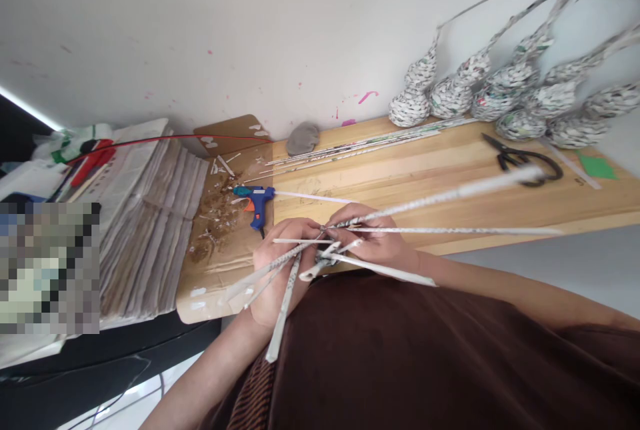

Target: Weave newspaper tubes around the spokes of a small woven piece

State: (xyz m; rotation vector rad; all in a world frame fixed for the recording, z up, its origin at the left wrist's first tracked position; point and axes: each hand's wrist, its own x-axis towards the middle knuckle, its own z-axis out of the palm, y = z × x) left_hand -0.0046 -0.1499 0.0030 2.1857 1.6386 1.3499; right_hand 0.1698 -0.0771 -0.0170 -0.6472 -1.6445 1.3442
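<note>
A bundle of rolled newspaper sticks (285, 307) crosses between my hands, close to my body, with its ends spreading several ways. My left hand (283, 263) is closed round the sticks on the left side of the crossing. From the right, my right hand (380, 237) pinches them near the middle, its fingertips almost meeting the left ones. One long paper stick (440, 199) points up to the right and looks blurred. Another long stick (465, 231) runs nearly level past my right wrist. The fingers partly hide the point where the sticks cross.
A blue glue gun (259, 203) lies on stained cardboard (200, 293) at the left. Stacked newspapers (150, 217) stand beyond it. Loose paper sticks (370, 145), a grey lump (303, 139), black scissors (525, 167) and several woven paper gourds (409, 107) are along the wall.
</note>
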